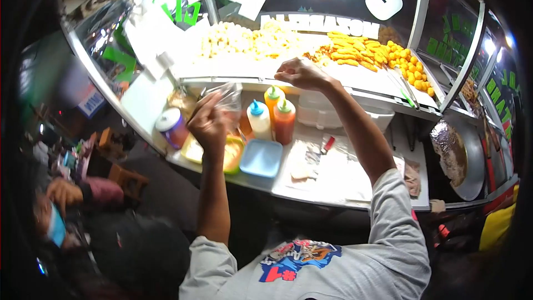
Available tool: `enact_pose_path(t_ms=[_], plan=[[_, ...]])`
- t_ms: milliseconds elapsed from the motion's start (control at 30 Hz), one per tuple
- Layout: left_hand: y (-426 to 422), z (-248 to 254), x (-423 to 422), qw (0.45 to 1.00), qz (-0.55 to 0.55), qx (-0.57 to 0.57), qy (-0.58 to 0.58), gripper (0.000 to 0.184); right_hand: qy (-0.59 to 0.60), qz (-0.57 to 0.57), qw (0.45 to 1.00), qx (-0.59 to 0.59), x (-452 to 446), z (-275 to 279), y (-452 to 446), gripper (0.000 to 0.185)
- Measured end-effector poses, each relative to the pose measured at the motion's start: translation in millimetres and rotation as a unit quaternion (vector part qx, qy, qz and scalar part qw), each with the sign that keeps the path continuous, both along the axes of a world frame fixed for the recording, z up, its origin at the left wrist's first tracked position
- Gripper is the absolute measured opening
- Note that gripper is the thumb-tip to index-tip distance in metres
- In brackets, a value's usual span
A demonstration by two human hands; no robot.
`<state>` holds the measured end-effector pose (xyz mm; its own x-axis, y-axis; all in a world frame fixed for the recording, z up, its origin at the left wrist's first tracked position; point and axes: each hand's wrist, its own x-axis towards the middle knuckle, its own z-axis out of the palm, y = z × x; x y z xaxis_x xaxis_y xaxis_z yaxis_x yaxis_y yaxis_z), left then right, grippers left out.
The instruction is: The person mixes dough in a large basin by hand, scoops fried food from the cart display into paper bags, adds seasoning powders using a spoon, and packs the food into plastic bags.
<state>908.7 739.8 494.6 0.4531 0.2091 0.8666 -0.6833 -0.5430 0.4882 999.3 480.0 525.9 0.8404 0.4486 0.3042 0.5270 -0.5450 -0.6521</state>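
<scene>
My left hand is closed around a clear plastic bag, held up above the counter; something reddish shows low in or behind it. My right hand is raised at the front edge of the lit display case, its fingers curled together. Whether anything is in them I cannot make out. Beyond it lie long golden fried pieces and round fried balls. Between my hands stand squeeze bottles: a white one with a blue cap, a yellow one and a red one with a green cap.
A blue plastic tub and a yellow-green container sit at the counter's front edge. Tongs lie by the fried balls. At right is a large pan of oil. A masked person is close on the left.
</scene>
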Motion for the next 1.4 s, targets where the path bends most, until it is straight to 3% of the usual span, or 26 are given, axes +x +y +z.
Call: enact_pose_path(t_ms=[33,67,100,133,167,200,267,333,400,467,633,800,900,967,1000,1067,1133,1167,1233,1300,1333,1400], plan=[[17.1,6.7,15.5,1.0,0.01,-0.015,-0.012,0.031,-0.057,0.051,0.997,0.006,54.2,-18.6,12.2,0.029],[34.7,10.9,29.0,0.999,0.017,-0.031,-0.024,0.033,-0.029,0.002,0.999,-0.017,107.5,-39.4,31.7,0.026],[55.7,8.6,49.5,0.999,0.008,-0.028,-0.042,0.032,-0.017,-0.034,0.996,-0.076,91.8,-0.4,53.2,0.023],[67.5,11.3,66.9,0.998,0.018,-0.024,-0.055,0.032,-0.233,-0.016,0.968,-0.094,177.7,-54.7,78.0,0.019],[79.5,10.9,82.2,0.998,0.029,-0.018,-0.052,0.029,-0.07,-0.062,0.973,-0.21,184.6,-32.5,101.1,0.021],[89.0,10.5,97.0,0.998,0.04,-0.012,-0.05,0.027,-0.117,-0.077,0.943,-0.302,241.5,-59.3,126.2,0.023],[100.9,17.1,114.6,0.996,0.08,0.031,-0.015,0.025,-0.072,-0.157,0.922,-0.346,261.9,-54.5,172.6,0.025],[110.4,20.2,137.9,0.998,0.063,0.007,-0.004,0.025,-0.004,-0.16,0.924,-0.347,277.9,-52.4,205.5,0.031],[122.8,24.8,153.3,0.997,0.077,0.017,0.014,0.024,0.005,-0.252,0.918,-0.306,345.2,-106.5,241.4,0.035],[140.5,21.2,172.8,0.996,0.075,0.053,-0.004,0.024,0.006,-0.278,0.919,-0.279,360.4,-105.7,269.0,0.034],[152.5,25.5,205.2,0.992,0.098,0.062,0.045,0.028,-0.005,-0.207,0.927,-0.314,339.0,-84.1,248.2,0.025],[127.7,17.6,255.6,0.999,0.002,0.022,0.046,0.031,-0.051,-0.245,0.946,-0.205,336.4,-87.3,232.1,0.023],[113.0,17.9,273.0,0.998,-0.032,0.014,0.055,0.032,-0.04,-0.2,0.949,-0.239,338.5,-86.1,216.4,0.025],[108.1,19.9,280.1,0.997,-0.041,0.024,0.057,0.032,-0.06,-0.176,0.955,-0.233,360.9,-71.2,198.6,0.015],[107.0,20.2,282.9,0.996,-0.05,0.026,0.063,0.032,-0.122,-0.143,0.961,-0.202,359.2,-55.4,180.2,0.012],[105.6,19.6,290.1,0.995,-0.063,0.021,0.072,0.032,-0.04,-0.139,0.969,-0.203,345.2,-10.4,150.0,0.024],[107.6,16.1,298.1,0.992,-0.079,0.017,0.093,0.034,-0.148,-0.082,0.969,-0.182,312.8,7.4,112.8,0.032],[106.6,18.4,297.8,0.991,-0.08,0.03,0.104,0.035,0.016,-0.092,0.984,-0.15,284.9,18.7,102.4,0.031],[104.3,15.3,308.2,0.99,-0.075,0.058,0.102,0.037,0.209,-0.051,0.971,-0.1,253.2,3.0,78.4,0.04],[94.6,4.5,324.4,0.987,-0.098,0.057,0.11,0.035,0.27,0.015,0.954,-0.126,231.9,-17.8,76.9,0.048],[89.2,-1.6,333.3,0.986,-0.109,0.057,0.111,0.035,0.27,0.004,0.953,-0.136,246.5,-46.9,73.6,0.033],[79.7,-25.0,355.2,0.984,-0.127,0.073,0.099,0.04,0.229,-0.135,0.958,-0.106,284.4,-95.0,65.0,0.014]])
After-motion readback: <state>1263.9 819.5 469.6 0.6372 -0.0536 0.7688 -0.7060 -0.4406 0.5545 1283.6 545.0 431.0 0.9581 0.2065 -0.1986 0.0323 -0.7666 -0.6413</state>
